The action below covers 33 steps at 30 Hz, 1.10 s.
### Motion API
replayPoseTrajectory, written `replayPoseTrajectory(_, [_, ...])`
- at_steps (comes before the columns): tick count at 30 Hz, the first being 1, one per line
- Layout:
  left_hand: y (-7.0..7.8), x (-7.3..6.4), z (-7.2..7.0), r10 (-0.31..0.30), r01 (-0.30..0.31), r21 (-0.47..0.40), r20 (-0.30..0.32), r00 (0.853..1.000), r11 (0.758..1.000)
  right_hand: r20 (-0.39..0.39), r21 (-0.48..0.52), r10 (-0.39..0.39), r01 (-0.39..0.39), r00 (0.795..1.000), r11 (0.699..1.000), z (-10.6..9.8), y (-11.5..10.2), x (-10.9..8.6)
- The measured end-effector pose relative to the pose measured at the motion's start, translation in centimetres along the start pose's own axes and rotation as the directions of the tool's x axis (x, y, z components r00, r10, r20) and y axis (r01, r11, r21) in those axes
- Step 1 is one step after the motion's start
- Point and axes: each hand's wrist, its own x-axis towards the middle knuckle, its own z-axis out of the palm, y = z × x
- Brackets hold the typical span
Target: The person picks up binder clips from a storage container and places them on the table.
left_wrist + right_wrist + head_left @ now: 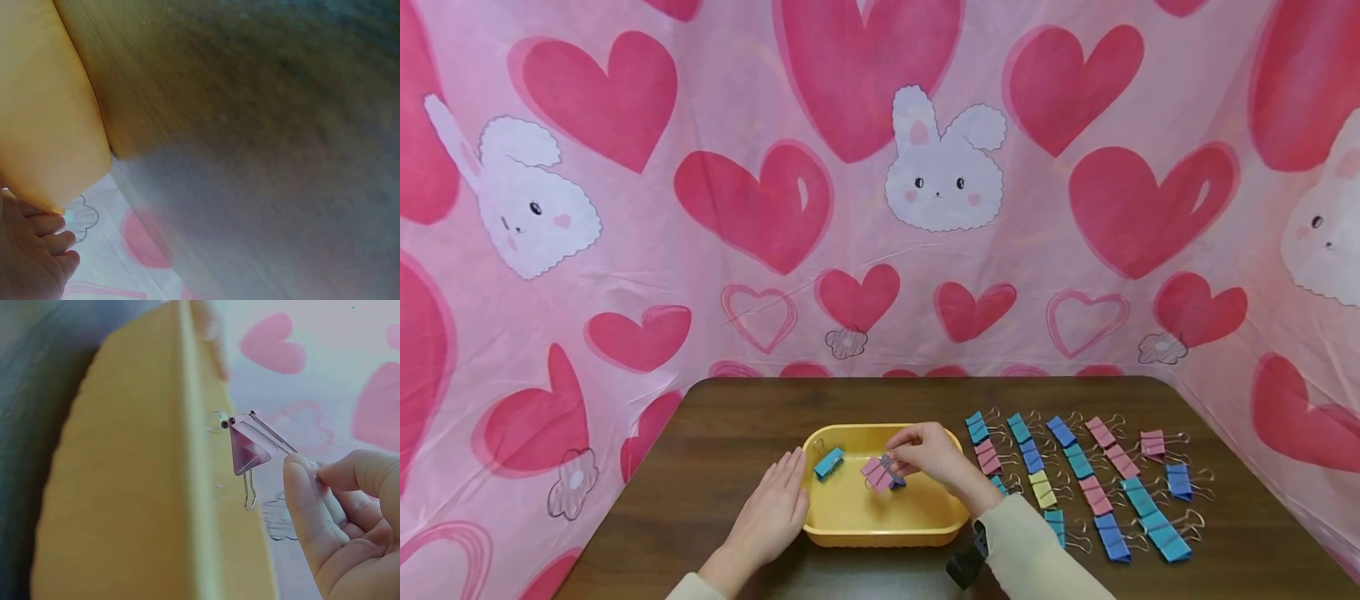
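Observation:
My right hand pinches a pink binder clip by one wire handle, above the yellow tray. In the right wrist view the thumb and a finger meet on that handle, and the clip's pink body hangs out past the fingertips. Behind it, partly hidden, a blue binder clip shows in the tray. A teal binder clip lies near the tray's left end. My left hand rests against the tray's left side with fingers extended; the left wrist view shows its fingertips at the tray wall.
Right of the tray, several binder clips in teal, pink, blue and yellow lie in slanted columns, including a large teal clip and a blue clip. Everything stands on a dark wooden table. A pink heart-patterned cloth hangs behind.

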Motion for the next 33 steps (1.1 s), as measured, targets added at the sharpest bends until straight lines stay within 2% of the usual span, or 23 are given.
replayPoseTrajectory(10, [0.1, 0.0, 0.0, 0.002, -0.002, -0.001, -0.007, 1.000, 1.000, -0.085, 0.031, -0.018, 0.021, 0.996, 0.999, -3.8, -2.1, -1.2])
replayPoseTrajectory(15, [0.0, 0.0, 0.1, 0.005, -0.005, 0.003, -0.008, 1.000, 1.000, -0.173, 0.013, -0.013, 0.016, 0.985, 1.000, -6.1, -2.8, -2.2])
replayPoseTrajectory(20, [0.0, 0.0, 0.2, 0.007, -0.007, 0.008, -0.012, 1.000, 1.000, -0.228, -0.001, -0.031, 0.031, 0.973, 1.000, -8.7, -2.9, -3.2])
replayPoseTrajectory(27, [0.1, 0.1, 0.1, 0.006, -0.005, 0.010, -0.009, 1.000, 1.000, -0.254, 0.032, -0.064, 0.074, 0.965, 0.997, -12.0, -3.0, -4.7])
replayPoseTrajectory(30, [0.1, 0.1, 0.1, 0.004, -0.004, 0.007, -0.008, 1.000, 1.000, -0.291, 0.035, -0.090, 0.105, 0.952, 0.994, -13.4, -3.1, -5.5])
replayPoseTrajectory(33, [0.2, 0.1, 0.1, 0.002, -0.002, 0.004, -0.005, 1.000, 1.000, -0.312, 0.085, -0.130, 0.164, 0.941, 0.983, -14.7, -3.1, -6.4])
